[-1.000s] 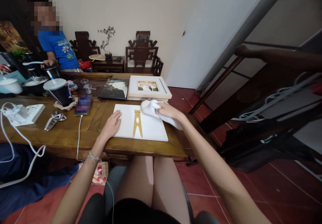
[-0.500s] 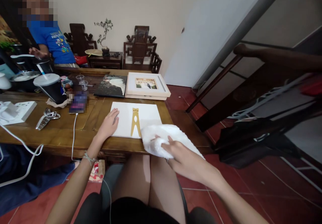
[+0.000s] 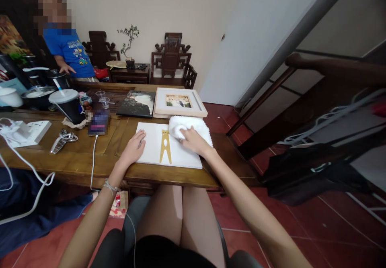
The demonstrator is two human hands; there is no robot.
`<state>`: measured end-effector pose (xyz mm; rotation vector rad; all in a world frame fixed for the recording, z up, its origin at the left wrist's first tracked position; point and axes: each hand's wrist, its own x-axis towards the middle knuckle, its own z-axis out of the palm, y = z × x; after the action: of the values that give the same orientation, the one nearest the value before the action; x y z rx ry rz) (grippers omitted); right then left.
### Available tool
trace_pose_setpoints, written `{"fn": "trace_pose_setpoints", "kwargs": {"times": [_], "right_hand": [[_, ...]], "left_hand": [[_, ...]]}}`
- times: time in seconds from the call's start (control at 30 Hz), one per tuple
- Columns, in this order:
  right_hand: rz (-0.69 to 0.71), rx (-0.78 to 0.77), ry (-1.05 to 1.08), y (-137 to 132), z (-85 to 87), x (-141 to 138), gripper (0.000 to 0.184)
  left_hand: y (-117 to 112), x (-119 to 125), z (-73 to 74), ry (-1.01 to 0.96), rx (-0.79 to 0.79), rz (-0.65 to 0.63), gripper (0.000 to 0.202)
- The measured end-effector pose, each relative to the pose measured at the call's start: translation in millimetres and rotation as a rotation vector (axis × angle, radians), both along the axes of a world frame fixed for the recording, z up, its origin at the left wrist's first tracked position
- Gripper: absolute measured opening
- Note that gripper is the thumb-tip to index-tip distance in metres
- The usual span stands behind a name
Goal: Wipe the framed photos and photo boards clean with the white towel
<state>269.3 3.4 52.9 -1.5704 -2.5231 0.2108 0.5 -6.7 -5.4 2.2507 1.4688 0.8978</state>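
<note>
A white board with a gold clothespin shape lies flat near the front edge of the wooden table. My left hand rests on the board's left edge, fingers stretched flat. My right hand presses a white cloth onto the board's upper right corner, fingers curled over the cloth.
Behind the board lie a white framed photo and a dark picture. To the left are a phone with cable, a lidded cup, metal clips and a power strip. A person in a blue shirt stands far left. A stair rail is on the right.
My right hand carried the cloth from the board's near right corner back up to its far right corner. My left hand stayed on the board's left edge.
</note>
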Motion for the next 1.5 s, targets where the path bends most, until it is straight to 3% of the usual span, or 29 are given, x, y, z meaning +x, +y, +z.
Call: {"fn": "trace_pose_setpoints", "kwargs": {"times": [0.1,0.2,0.3,0.37,0.47,0.57,0.63,0.7,0.8,0.93,1.03,1.13,1.37,1.5], "right_hand": [[0.090,0.003,0.006,-52,-1.6,4,0.024],[0.215,-0.056,0.039,-107,7.6,16,0.031],[0.235,-0.140,0.052,-130,18.2,27,0.030],[0.197,-0.161,0.056,-120,20.6,31,0.025],[0.064,-0.127,0.084,-73,17.6,24,0.015],[-0.077,-0.064,0.130,-21,12.9,1,0.016],[-0.111,-0.028,0.145,-1,9.9,-19,0.021],[-0.108,-0.011,0.143,1,6.5,-38,0.023],[-0.045,-0.008,0.123,-28,1.8,-52,0.025],[0.164,-0.060,0.110,-90,5.3,-41,0.028],[0.275,-0.114,0.121,-116,12.9,-24,0.026],[0.224,-0.105,0.104,-102,14.2,-17,0.021],[-0.011,0.043,0.091,-11,-1.8,-38,0.028],[-0.026,0.048,0.058,-10,-1.8,-52,0.033]], "left_hand": [[0,2,-0.2,0.014,0.009,0.009,0.045],[0,3,-0.9,0.027,0.019,0.011,0.047],[0,3,-2.0,0.034,0.024,0.009,0.047],[1,3,-2.8,0.035,0.026,0.006,0.047],[2,2,-3.4,0.026,0.021,0.003,0.047],[2,0,-2.8,0.003,0.015,0.001,0.045],[2,0,-2.1,-0.003,0.012,-0.003,0.045],[2,0,-1.8,0.002,0.010,-0.008,0.046],[3,0,-3.5,-0.004,0.023,-0.004,0.047],[4,0,-6.9,-0.020,0.044,-0.004,0.044],[3,1,-6.7,0.000,0.036,-0.001,0.045],[3,1,-4.4,0.021,0.029,-0.003,0.047],[4,1,0.3,0.022,0.022,-0.019,0.045],[4,2,1.5,0.016,0.020,-0.018,0.046]]}}
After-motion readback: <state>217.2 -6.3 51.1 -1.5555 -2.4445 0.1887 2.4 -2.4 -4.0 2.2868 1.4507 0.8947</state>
